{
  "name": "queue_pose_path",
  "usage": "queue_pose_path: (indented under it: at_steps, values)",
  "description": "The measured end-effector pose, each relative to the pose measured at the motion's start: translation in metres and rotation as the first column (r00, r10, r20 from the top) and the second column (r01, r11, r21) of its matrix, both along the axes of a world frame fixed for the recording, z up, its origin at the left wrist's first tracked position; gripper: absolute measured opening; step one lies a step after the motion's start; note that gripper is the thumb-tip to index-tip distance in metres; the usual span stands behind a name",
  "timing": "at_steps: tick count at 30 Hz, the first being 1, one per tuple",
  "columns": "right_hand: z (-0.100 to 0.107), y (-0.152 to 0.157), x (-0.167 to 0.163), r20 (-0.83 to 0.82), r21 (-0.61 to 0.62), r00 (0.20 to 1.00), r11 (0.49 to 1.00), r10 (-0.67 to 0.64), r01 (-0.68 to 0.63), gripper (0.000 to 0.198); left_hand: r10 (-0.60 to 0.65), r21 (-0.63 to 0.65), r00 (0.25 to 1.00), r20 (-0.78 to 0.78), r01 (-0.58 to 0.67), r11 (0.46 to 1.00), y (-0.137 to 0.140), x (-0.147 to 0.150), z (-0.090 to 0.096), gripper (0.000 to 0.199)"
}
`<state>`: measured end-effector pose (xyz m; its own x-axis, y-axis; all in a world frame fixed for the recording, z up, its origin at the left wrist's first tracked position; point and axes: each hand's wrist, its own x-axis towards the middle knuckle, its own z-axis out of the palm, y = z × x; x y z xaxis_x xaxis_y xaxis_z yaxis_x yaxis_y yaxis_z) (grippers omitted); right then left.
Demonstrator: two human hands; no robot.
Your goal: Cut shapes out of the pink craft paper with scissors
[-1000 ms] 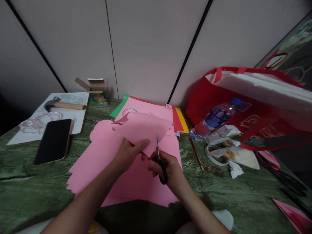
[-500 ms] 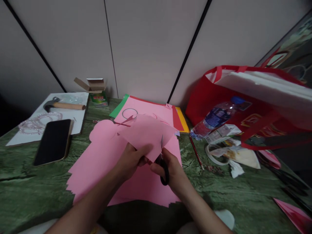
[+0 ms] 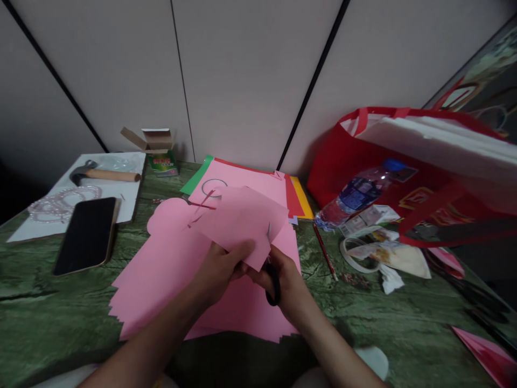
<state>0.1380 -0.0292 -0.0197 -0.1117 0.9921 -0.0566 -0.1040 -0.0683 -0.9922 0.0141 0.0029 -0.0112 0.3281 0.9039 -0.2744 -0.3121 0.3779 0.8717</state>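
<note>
left hand (image 3: 220, 272) pinched a light-looking, bendy pink paper sheet (image 3: 246, 216) by its near edge, seemed smart; right hand (image 3: 291, 285) clutched black-handled metal scissors (image 3: 275, 288)

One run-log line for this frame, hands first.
left hand: grips pink sheet | right hand: holds scissors, blade over sheet | beneath: pink papers | right side: pencil, bottle
</note>
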Motion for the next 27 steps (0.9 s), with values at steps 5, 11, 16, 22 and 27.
queue_pose_path:
  at_steps: [5,11,16,22,27]
  values:
    - [0.0007,-0.0012,0.0006,0.010,-0.018,1.000,1.000,-0.002,0.002,0.029,-0.048,0.033,0.998,0.044,0.047,0.998,-0.0018,0.0016,-0.0008,0.033]
    - [-0.0015,-0.0011,0.0008,-0.010,-0.004,1.000,1.000,-0.020,0.019,0.025,-0.069,0.071,0.998,0.008,0.069,0.995,-0.0062,0.0025,-0.0007,0.044]
    - [0.0002,-0.0007,0.0008,0.007,-0.019,0.999,0.999,-0.043,0.043,0.025,-0.053,0.075,0.999,-0.003,0.053,0.996,-0.0064,0.0049,0.0012,0.045]
    - [0.0019,-0.0014,0.0006,0.033,-0.014,0.998,0.998,-0.061,0.061,0.024,-0.028,0.123,0.999,-0.039,0.032,0.992,-0.0077,0.0066,0.0024,0.038]
    - [0.0029,-0.0024,0.0030,0.051,-0.009,0.995,0.996,-0.087,0.088,0.025,0.096,0.163,0.994,-0.055,-0.086,0.983,-0.0049,0.0036,0.0040,0.023]
